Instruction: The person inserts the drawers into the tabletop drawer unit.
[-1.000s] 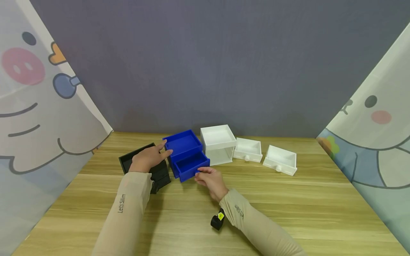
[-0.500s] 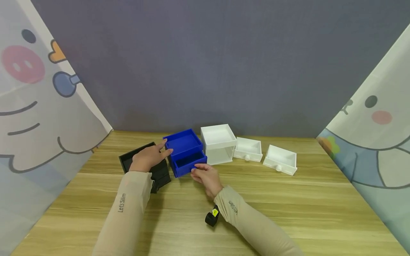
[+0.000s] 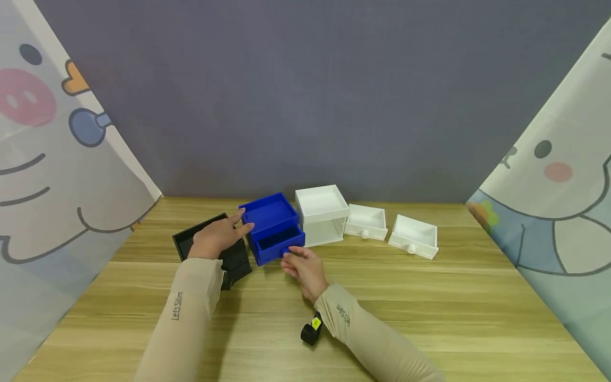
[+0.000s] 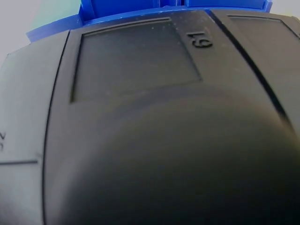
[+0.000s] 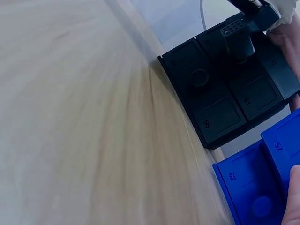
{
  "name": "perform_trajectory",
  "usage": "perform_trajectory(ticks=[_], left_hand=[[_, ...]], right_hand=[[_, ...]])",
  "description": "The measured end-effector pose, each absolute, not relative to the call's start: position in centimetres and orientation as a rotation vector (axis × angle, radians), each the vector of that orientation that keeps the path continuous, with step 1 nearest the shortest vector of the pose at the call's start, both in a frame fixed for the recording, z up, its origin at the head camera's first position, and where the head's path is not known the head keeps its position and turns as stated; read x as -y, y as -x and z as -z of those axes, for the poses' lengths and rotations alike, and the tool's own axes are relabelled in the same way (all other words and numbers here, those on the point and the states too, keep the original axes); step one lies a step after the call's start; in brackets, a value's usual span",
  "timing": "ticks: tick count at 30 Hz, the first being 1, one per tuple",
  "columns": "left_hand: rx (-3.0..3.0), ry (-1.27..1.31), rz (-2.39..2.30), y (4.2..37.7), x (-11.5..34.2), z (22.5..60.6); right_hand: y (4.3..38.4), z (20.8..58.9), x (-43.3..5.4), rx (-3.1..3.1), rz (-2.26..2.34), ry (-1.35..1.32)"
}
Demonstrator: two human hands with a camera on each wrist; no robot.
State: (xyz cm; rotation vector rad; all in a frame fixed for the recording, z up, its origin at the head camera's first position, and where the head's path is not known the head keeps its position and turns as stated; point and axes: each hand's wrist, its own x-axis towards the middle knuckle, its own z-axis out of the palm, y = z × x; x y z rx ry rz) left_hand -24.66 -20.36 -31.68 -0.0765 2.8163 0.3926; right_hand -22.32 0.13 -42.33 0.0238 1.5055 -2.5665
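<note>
So the back is just one big plain grey wall [image 3: 305, 95], pretty dull tbh. Way more fun on the sides: a pale cartoon sheet on the left [image 3: 43, 180] with a pink pig snout [image 3: 26, 98] and an orange heart [image 3: 75, 78], and another on the right [image 3: 573, 185] with a pink cheek [image 3: 558, 172]. Table [image 3: 429, 318] is yellowish wood with streaky grain, kinda washed out in the right wrist view. Light's soft, slight shine near the front.

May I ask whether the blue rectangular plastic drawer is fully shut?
The drawer is partly open: its interior shows in front of the blue plastic box.
</note>
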Motion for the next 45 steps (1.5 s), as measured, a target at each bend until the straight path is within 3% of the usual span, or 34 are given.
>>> perform_trajectory(ticks=[45], left_hand=[[-2.806, 0.091, -0.381, 24.8, 20.0, 31.7]], right_hand=[[24.5, 41.9, 1.7, -1.694, 2.540, -0.022]])
